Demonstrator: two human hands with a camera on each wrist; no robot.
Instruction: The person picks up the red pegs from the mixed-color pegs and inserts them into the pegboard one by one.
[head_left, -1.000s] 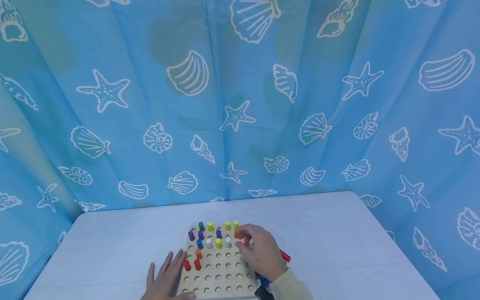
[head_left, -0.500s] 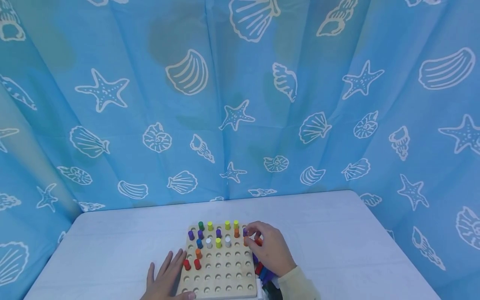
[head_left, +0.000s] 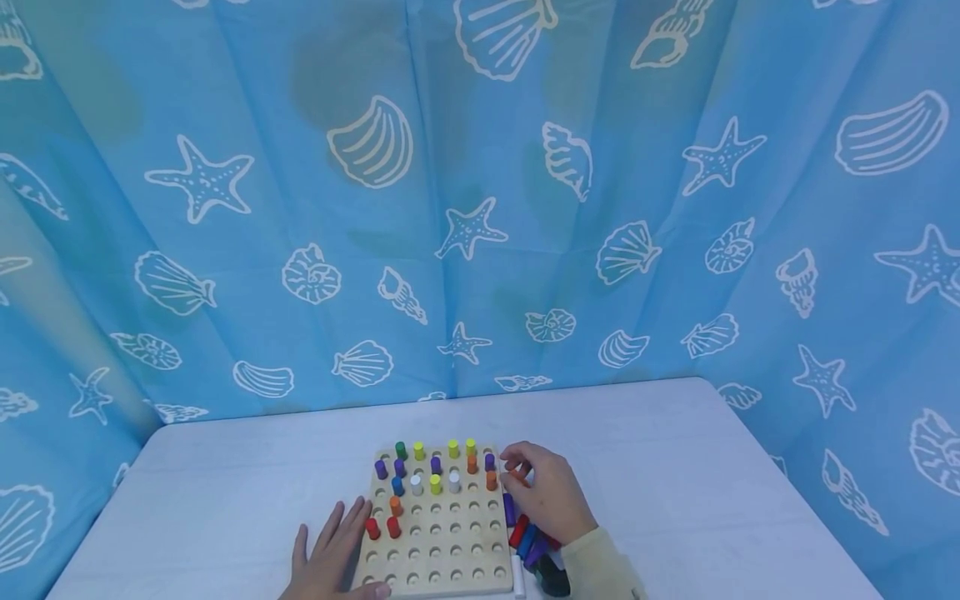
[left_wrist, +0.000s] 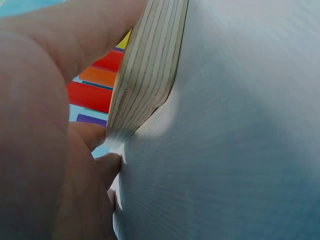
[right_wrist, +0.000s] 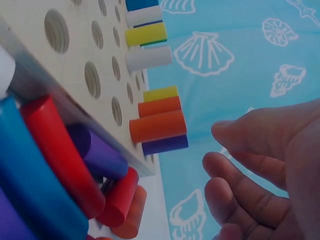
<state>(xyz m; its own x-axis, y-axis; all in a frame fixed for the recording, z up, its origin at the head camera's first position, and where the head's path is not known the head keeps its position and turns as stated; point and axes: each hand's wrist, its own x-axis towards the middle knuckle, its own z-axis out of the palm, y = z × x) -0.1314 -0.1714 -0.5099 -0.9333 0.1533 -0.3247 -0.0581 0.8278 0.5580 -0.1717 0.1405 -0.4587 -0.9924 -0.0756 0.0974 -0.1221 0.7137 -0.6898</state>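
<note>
A wooden pegboard (head_left: 442, 550) lies on the table, several coloured pegs upright in its far rows. My left hand (head_left: 330, 550) rests spread along the board's left side, thumb by the near edge; in the left wrist view its fingers touch the layered board edge (left_wrist: 147, 75). My right hand (head_left: 555, 500) hovers just past the board's right side, fingers loosely bent with a gap to the thumb and nothing between them. An orange peg (right_wrist: 157, 126) and a purple peg (right_wrist: 165, 145) stand in holes close to its fingertips.
Loose pegs lie along the board's right side, among them a red peg (right_wrist: 62, 155), a blue peg (right_wrist: 37, 170) and a white peg (head_left: 517, 577). A dark object (head_left: 551, 577) sits by the right wrist. A blue shell-patterned curtain (head_left: 450, 208) hangs behind the table.
My right hand has moved right, from over the board's far right part to beside it. A purple peg now shows standing in the right column behind the orange one. My left hand stays put.
</note>
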